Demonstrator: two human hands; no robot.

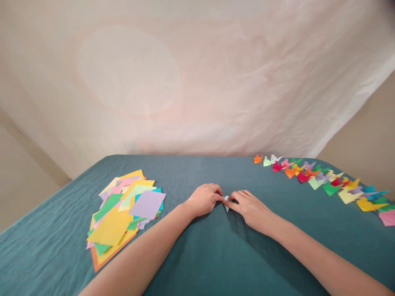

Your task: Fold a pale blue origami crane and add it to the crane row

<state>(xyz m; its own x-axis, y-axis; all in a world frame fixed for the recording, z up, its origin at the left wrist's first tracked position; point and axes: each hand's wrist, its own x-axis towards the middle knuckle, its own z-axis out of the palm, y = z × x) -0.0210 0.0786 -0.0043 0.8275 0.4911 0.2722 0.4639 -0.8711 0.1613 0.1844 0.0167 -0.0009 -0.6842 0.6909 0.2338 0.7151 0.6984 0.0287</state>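
While both hands meet near the middle of the table, the small pale blue folded paper piece [226, 200] sits right between them, touching the fingertips on both sides and mostly hidden by them. Only a little pointed sliver of it shows, lying low on the cloth.

Left hand [204, 199]: fingers curled in, tips bunched together and pinching the left edge of the paper. Right hand [251, 207]: flatter, fingers stretched toward the left, tips on the paper's right edge. Honestly can't tell if that one is nipping it or just pressing it down. Both forearms come in from the near edge and rest on the table.

Materials: the table is covered with a teal woven tablecloth [197, 255], matte and slightly wrinkled, especially toward the near left corner. On the left there's a loose pile of flat coloured paper squares [114, 230], yellow, green, orange, pink, fanned out messily with sharp corners sticking out, and a lilac paper square [148, 204] lying on top nearest the left hand. Well apart on the right, a long row of small folded paper figures [324, 181] in mixed colours runs from the far edge toward the near right, pointy and crisp-looking. Behind the far edge hangs a cream creased fabric backdrop [197, 82].
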